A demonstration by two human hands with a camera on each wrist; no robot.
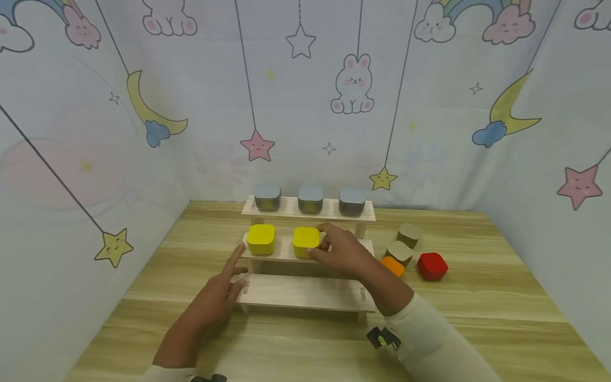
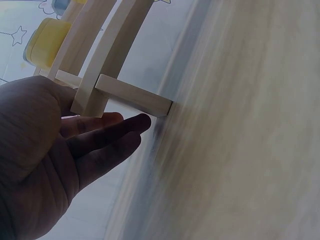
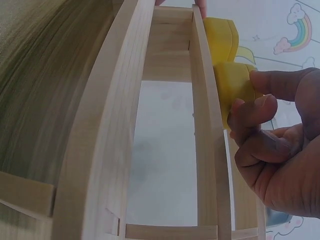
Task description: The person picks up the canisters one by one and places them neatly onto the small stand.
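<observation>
A three-tier wooden stand (image 1: 305, 292) rises in steps. My right hand (image 1: 345, 250) pinches a yellow rounded block (image 1: 306, 241) on the middle tier, thumb at its front and a finger behind. The right wrist view shows that block (image 3: 234, 85) at the tier's edge, with the other fingers curled beneath. Another yellow block (image 1: 261, 239) sits left of it on the same tier. At the stand's left end, my left hand (image 1: 219, 297) touches the middle and bottom tiers. In the left wrist view, its fingers (image 2: 107, 155) extend loosely beside the stand's leg.
Along the top tier stand three grey-blue blocks (image 1: 310, 199). To the right of the stand, a red block (image 1: 432, 266), an orange block (image 1: 394, 266) and two beige blocks (image 1: 400, 252) lie on the wood-grain table (image 1: 477, 318). A printed curtain (image 1: 305, 106) hangs behind.
</observation>
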